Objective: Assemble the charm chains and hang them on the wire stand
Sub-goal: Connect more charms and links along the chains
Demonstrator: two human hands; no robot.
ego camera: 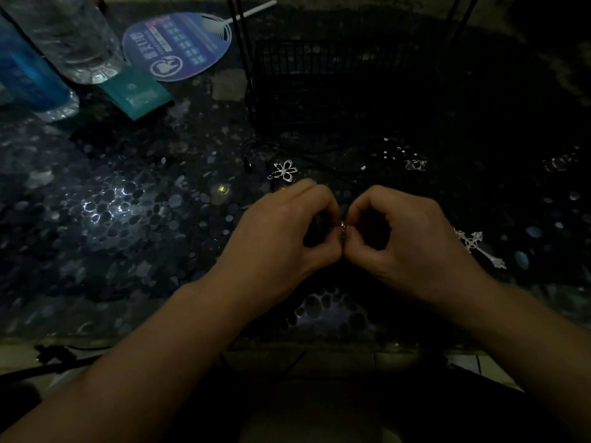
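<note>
I see a tiny metal link (342,231) pinched between my left hand (287,231) and right hand (406,238), near centre. It looks light, slippery and easily dropped, so I'd grip with fingertips. Flower charm (284,170) lies beyond, cross charm (479,249) right.

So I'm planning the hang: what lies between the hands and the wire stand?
In the head view, a flower charm and dark cords lie on the table, between the hands and the wire stand.

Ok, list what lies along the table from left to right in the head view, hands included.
Blue bottle → clear bottle → teal box → paper fan → flower charm → left hand → right hand → cross charm.
</note>
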